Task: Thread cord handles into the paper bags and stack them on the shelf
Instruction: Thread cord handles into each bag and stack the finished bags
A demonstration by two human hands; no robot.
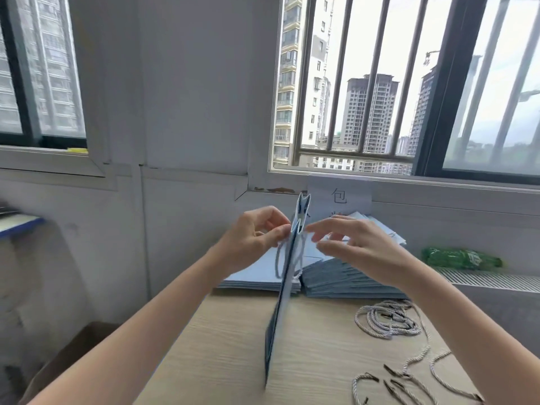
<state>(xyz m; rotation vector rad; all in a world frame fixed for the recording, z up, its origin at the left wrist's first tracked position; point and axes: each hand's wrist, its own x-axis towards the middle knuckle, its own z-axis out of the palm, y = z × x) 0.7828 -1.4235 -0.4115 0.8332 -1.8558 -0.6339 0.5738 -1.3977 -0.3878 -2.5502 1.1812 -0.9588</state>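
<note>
A flat blue paper bag (pixel 282 305) stands edge-on on the wooden table (pixel 228 340), its top raised toward the window. My left hand (pixel 251 241) pinches the bag's upper left side, where a cord loop (pixel 279 258) hangs down. On the bag's right side, my right hand (pixel 353 247) has its fingers at the top edge; what they hold is unclear. Two stacks of flat blue bags (pixel 336 282) lie behind. Loose white cords (pixel 385 318) lie coiled at the right, with more cords (pixel 409 378) nearer the table's front.
A green plastic bottle (pixel 458 257) lies on the ledge at the right, above a vent grille (pixel 496 280). A white sign (pixel 340 195) leans against the window wall. A brown cardboard box (pixel 73 355) sits on the floor to the left of the table.
</note>
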